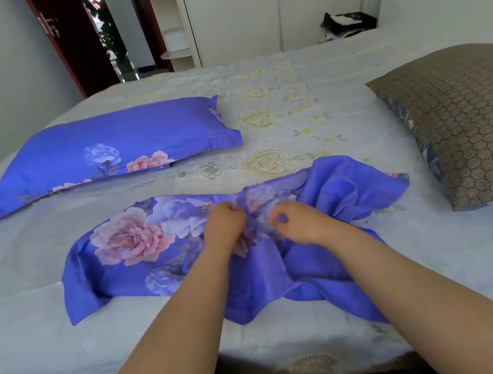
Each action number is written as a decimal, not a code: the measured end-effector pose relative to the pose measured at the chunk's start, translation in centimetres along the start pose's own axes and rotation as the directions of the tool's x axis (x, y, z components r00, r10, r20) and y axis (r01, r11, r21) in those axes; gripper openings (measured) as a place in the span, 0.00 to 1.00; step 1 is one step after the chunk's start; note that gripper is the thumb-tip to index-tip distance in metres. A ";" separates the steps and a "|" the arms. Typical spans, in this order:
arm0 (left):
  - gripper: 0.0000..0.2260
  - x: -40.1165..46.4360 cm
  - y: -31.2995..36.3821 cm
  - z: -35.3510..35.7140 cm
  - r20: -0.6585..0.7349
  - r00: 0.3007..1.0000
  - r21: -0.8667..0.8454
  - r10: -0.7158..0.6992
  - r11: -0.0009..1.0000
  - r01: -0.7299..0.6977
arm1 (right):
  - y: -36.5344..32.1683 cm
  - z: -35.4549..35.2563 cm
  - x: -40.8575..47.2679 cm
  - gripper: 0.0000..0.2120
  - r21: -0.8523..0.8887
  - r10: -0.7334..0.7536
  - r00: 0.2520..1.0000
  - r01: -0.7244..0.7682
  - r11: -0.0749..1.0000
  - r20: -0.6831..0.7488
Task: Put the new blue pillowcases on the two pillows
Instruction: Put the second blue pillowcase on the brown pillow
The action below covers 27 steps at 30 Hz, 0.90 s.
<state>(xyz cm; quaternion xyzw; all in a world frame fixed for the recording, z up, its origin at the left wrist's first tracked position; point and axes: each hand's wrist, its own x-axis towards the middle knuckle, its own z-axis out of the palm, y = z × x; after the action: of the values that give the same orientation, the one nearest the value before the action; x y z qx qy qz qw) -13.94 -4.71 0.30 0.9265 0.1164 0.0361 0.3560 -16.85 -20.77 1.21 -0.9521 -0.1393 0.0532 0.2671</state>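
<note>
On the left of the bed [257, 95] I see a plump rectangular pillow [111, 149], already inside a smooth blue floral case. Nearer me, the second blue pillowcase [139, 251] lies empty and crumpled, its printed pink rose facing up. My left hand [225, 225] pinches a fold of it, knuckles raised. My right hand [295, 221] curls close beside it, seemingly gripping the same cloth, though the fingertips are partly hidden. At the right edge rests a bare pillow [466, 122] with a brown, honeycomb-patterned mesh surface.
</note>
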 end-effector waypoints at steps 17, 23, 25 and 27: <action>0.14 -0.1 -0.5 -10.7 0.184 0.963 -0.958 -0.198 0.182 0.221 | -2.0 0.1 4.7 0.23 -0.034 -0.177 0.970 0.173 0.984 -0.166; 0.21 -1.5 1.2 -12.1 0.185 0.982 -0.983 0.030 -0.012 0.186 | -5.1 2.2 5.2 0.29 0.117 -0.220 0.975 0.219 0.969 -0.001; 0.20 -1.3 1.1 -12.8 0.146 0.989 -0.987 0.034 -0.055 0.148 | -4.4 2.2 5.3 0.35 -0.047 -0.084 0.985 0.092 0.995 0.151; 0.20 -1.0 0.9 -13.5 0.097 0.994 -0.991 0.055 -0.086 0.102 | -3.2 2.6 5.6 0.36 -0.142 0.018 0.967 0.018 0.990 0.253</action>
<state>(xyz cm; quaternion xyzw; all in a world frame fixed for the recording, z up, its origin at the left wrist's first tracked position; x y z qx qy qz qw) -16.73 3.20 10.90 0.3621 0.0489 0.0547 0.9292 -12.75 -15.23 0.58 -0.9541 -0.1759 0.1646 0.1781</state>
